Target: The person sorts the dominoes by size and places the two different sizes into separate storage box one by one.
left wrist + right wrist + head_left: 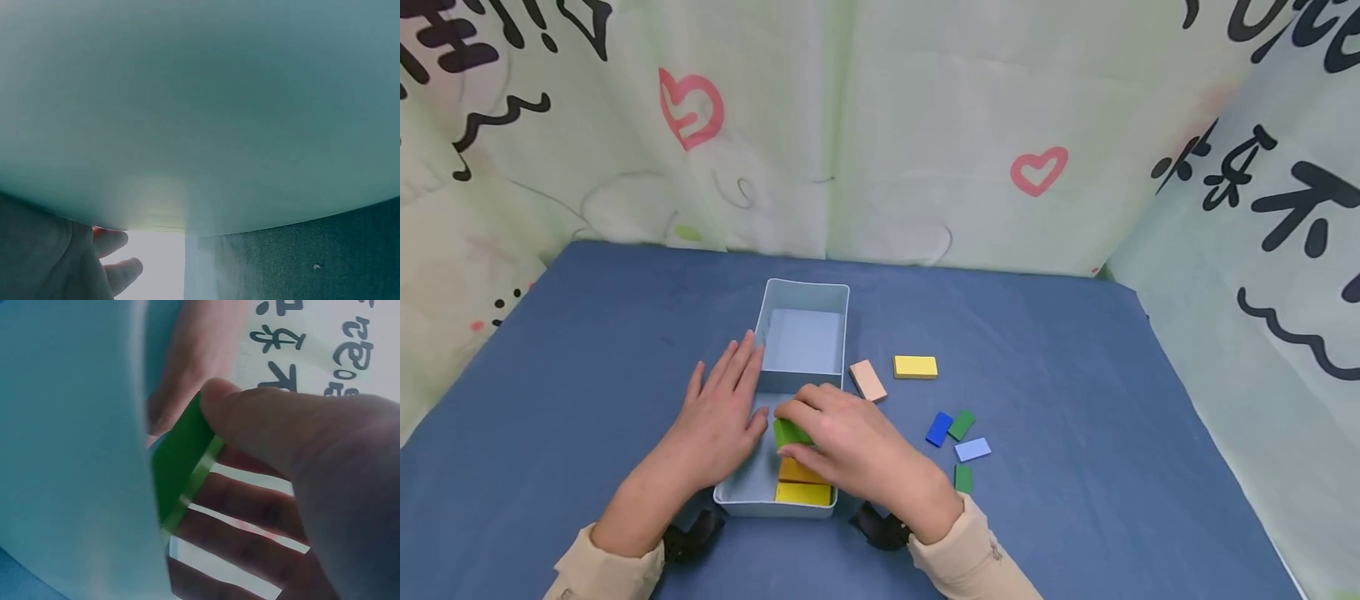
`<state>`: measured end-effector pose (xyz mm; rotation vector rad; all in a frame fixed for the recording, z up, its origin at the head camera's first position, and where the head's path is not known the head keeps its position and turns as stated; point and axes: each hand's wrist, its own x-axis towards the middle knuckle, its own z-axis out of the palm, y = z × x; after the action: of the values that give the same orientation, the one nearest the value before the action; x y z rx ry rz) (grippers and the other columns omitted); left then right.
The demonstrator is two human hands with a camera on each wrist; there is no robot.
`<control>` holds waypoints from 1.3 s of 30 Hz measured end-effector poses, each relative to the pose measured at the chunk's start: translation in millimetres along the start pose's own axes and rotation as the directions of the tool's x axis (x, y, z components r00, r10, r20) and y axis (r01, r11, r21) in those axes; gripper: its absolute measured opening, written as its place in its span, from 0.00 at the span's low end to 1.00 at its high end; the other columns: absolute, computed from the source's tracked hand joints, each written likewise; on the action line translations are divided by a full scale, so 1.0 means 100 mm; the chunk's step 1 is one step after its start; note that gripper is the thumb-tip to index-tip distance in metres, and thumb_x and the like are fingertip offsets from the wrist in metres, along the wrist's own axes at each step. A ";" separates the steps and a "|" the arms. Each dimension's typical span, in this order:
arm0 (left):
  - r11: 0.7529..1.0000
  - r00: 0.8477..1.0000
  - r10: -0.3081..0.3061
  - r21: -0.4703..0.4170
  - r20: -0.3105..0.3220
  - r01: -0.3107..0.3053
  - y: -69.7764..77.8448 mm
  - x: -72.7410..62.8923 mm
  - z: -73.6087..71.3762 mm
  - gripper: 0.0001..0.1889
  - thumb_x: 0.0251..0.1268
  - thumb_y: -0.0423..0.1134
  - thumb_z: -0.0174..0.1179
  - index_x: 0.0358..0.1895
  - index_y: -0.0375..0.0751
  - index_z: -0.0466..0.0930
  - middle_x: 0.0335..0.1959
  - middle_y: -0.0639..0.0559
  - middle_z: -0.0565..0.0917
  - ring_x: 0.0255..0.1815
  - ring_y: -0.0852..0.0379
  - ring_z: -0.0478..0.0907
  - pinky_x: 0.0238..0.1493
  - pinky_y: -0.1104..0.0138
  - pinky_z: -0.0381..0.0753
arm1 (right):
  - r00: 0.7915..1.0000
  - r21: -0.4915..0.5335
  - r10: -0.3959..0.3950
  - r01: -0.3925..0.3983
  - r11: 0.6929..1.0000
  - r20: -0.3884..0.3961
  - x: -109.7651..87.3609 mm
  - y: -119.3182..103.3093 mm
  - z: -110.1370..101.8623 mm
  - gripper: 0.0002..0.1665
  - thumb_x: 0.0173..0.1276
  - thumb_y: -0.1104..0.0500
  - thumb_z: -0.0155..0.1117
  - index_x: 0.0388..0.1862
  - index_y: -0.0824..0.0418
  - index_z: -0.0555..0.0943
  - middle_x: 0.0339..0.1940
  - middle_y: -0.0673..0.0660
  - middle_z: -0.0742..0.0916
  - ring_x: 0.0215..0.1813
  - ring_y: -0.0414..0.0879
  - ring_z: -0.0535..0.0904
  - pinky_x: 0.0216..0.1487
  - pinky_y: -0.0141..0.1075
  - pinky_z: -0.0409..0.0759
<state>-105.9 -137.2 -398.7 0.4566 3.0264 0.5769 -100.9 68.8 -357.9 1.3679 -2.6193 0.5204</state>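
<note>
A light blue box [775, 508] stands lengthwise on the table, with a crosswise wall parting its far and near sections. My left hand [718, 429] lies along the box's left side, fingers straight and pointing away from me. Over the near section, my right hand [861, 437] pinches a green block [788, 433] between thumb and fingers. The right wrist view shows the thumb on one face of that green block [184, 459], close to the box wall [69, 456]. An orange block [797, 472] and a yellow block [803, 493] lie inside, just nearer to me.
Right of the box lie a peach block [868, 381] and another yellow block [915, 367]. Farther right are a blue block [938, 428], a light blue block [972, 450] and two small green ones. A printed curtain [925, 125] hangs behind the blue tabletop [1060, 375].
</note>
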 end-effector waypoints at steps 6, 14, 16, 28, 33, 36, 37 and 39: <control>1.000 1.000 -0.006 0.002 -0.003 0.006 0.00 0.02 -0.03 0.39 0.72 0.41 0.55 0.79 0.33 0.47 0.82 0.40 0.43 0.81 0.36 0.43 0.73 0.31 0.44 | 0.998 -0.094 0.038 -0.034 0.995 0.049 0.04 -0.01 0.03 0.19 0.67 0.48 0.69 0.53 0.55 0.83 0.37 0.47 0.82 0.34 0.37 0.75 0.34 0.25 0.74; 1.000 1.000 -0.001 -0.007 -0.005 0.001 0.00 0.03 -0.04 0.39 0.72 0.41 0.54 0.79 0.33 0.47 0.83 0.41 0.43 0.81 0.36 0.43 0.73 0.31 0.44 | 0.995 -0.241 0.068 -0.047 0.969 0.078 0.08 -0.05 0.09 0.17 0.64 0.47 0.72 0.49 0.49 0.85 0.35 0.46 0.83 0.30 0.38 0.74 0.31 0.27 0.72; 1.000 1.000 -0.001 -0.010 -0.006 0.001 0.00 0.04 -0.04 0.39 0.72 0.41 0.54 0.79 0.33 0.47 0.83 0.41 0.43 0.81 0.36 0.43 0.72 0.31 0.44 | 0.993 -0.258 0.078 -0.052 0.965 0.091 0.09 -0.06 0.10 0.16 0.63 0.46 0.72 0.49 0.49 0.86 0.35 0.46 0.84 0.30 0.38 0.74 0.31 0.28 0.71; 1.000 1.000 0.013 0.002 -0.026 -0.013 0.02 0.01 -0.05 0.38 0.72 0.41 0.54 0.79 0.33 0.47 0.82 0.39 0.44 0.80 0.35 0.46 0.70 0.29 0.48 | 0.985 -0.345 0.151 -0.113 0.932 0.087 0.11 -0.11 0.24 0.13 0.60 0.46 0.74 0.41 0.47 0.87 0.27 0.44 0.82 0.25 0.38 0.74 0.27 0.29 0.56; 1.000 1.000 0.009 -0.008 -0.015 -0.010 0.02 0.00 -0.03 0.38 0.72 0.40 0.53 0.79 0.33 0.47 0.82 0.39 0.45 0.80 0.35 0.46 0.71 0.30 0.47 | 0.981 -0.351 0.171 -0.128 0.928 0.095 0.10 -0.13 0.29 0.13 0.60 0.45 0.74 0.41 0.47 0.88 0.25 0.44 0.82 0.24 0.37 0.75 0.28 0.29 0.55; 1.000 1.000 0.009 -0.008 -0.010 -0.009 0.02 -0.01 -0.03 0.38 0.72 0.40 0.54 0.79 0.33 0.47 0.82 0.39 0.45 0.81 0.35 0.46 0.71 0.30 0.47 | 0.981 -0.345 0.175 -0.137 0.928 0.081 0.10 -0.14 0.31 0.12 0.59 0.47 0.75 0.41 0.47 0.88 0.25 0.45 0.82 0.25 0.37 0.75 0.28 0.29 0.55; 1.000 1.000 0.009 -0.008 -0.011 -0.009 0.02 -0.01 -0.03 0.38 0.72 0.40 0.54 0.79 0.33 0.47 0.82 0.39 0.44 0.81 0.35 0.46 0.71 0.30 0.47 | 0.983 -0.350 0.172 -0.138 0.927 0.068 0.10 -0.14 0.31 0.11 0.60 0.48 0.75 0.40 0.47 0.87 0.25 0.45 0.83 0.25 0.38 0.75 0.28 0.29 0.55; 1.000 1.000 0.007 -0.007 -0.013 -0.007 0.02 -0.01 -0.03 0.38 0.72 0.40 0.54 0.79 0.33 0.47 0.82 0.39 0.44 0.81 0.35 0.46 0.71 0.30 0.47 | 0.985 -0.358 0.165 -0.138 0.923 0.044 0.10 -0.14 0.33 0.09 0.61 0.51 0.74 0.40 0.48 0.87 0.26 0.45 0.83 0.25 0.38 0.76 0.28 0.30 0.55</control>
<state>-105.2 -137.1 -395.4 0.4647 3.0350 0.5935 -94.4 41.9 -382.4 1.0959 -2.7170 0.0058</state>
